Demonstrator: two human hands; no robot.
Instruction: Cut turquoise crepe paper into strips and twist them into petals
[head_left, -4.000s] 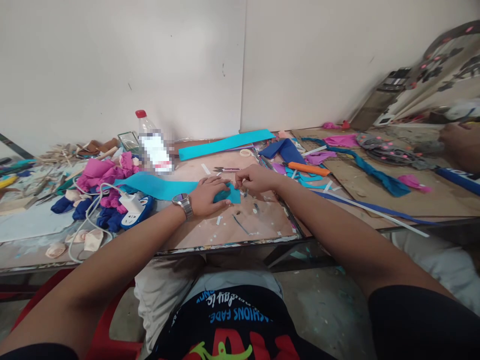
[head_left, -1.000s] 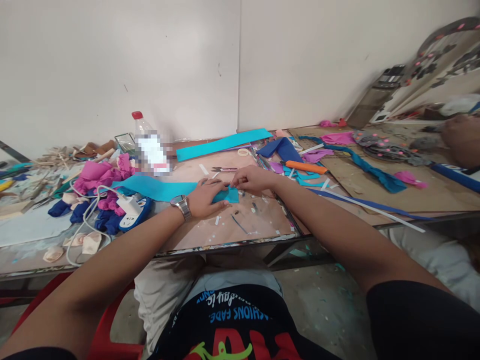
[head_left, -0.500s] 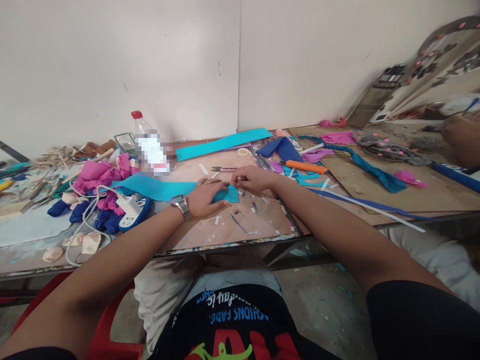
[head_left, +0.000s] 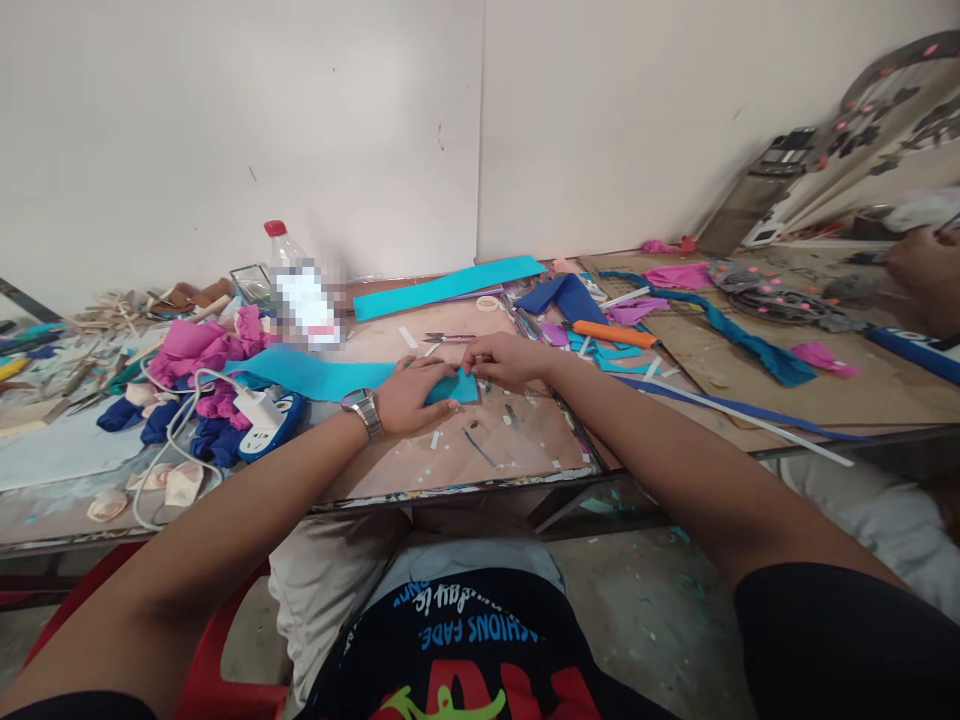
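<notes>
A turquoise crepe paper strip (head_left: 322, 378) lies along the table, its right end under my hands. My left hand (head_left: 416, 393), with a metal watch on the wrist, rests flat over the strip with fingers stretched out. At the strip's right end, my right hand (head_left: 504, 360) has its fingers curled and pinched at the upper corner of the paper. The fingertips partly cover that corner. Just beyond my hands lie small thread snips (head_left: 450, 338). A second turquoise strip (head_left: 450, 287) lies farther back, by the wall.
Left are a bottle with a red cap (head_left: 289, 250), pink crumpled paper (head_left: 191, 345), a power strip (head_left: 274, 430) and a white cable (head_left: 169, 450). An orange-handled tool (head_left: 611, 333) and a long white strip (head_left: 765, 420) lie right. Another person's hand (head_left: 919, 265) shows far right.
My hands stay at almost the same place on the strip, with only slight finger movement at its right end. The other person's hand at the far right has shifted a little.
</notes>
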